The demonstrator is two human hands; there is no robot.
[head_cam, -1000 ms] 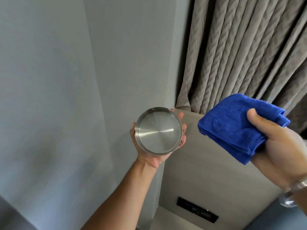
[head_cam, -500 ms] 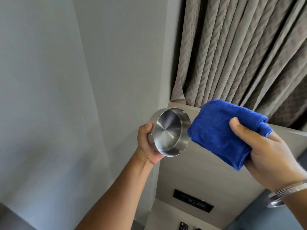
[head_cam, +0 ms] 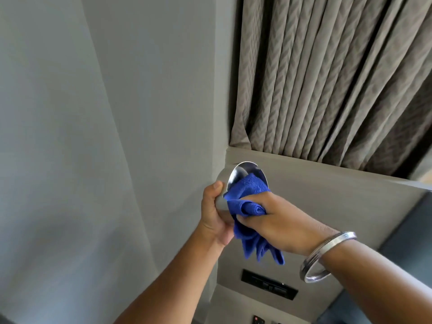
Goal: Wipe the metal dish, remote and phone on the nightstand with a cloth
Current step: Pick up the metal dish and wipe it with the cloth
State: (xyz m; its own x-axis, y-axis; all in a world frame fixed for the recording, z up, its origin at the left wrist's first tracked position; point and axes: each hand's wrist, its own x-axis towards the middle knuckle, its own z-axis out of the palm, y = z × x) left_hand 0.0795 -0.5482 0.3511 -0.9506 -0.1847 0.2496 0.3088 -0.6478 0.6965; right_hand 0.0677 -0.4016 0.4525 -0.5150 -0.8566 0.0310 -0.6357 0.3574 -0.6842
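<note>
My left hand (head_cam: 214, 216) holds the round metal dish (head_cam: 243, 170) up in the air, tilted so its open side faces right. My right hand (head_cam: 278, 223) grips the blue cloth (head_cam: 247, 197) and presses it into the dish's bowl; loose folds of the cloth hang below my fingers. Only the dish's upper rim and part of its outer wall show. At the bottom edge, the top of the dark remote (head_cam: 257, 320) with a red button peeks in on the nightstand. The phone is out of view.
A grey wall (head_cam: 93, 136) fills the left. Pleated grey-brown curtains (head_cam: 327, 78) hang at the upper right above a beige panel (head_cam: 339, 195) with a black switch strip (head_cam: 268, 284). A silver bangle (head_cam: 327, 256) sits on my right wrist.
My left hand turned the dish from facing me to facing right. My right hand brought the cloth leftward, and it now presses inside the dish. The view dipped slightly.
</note>
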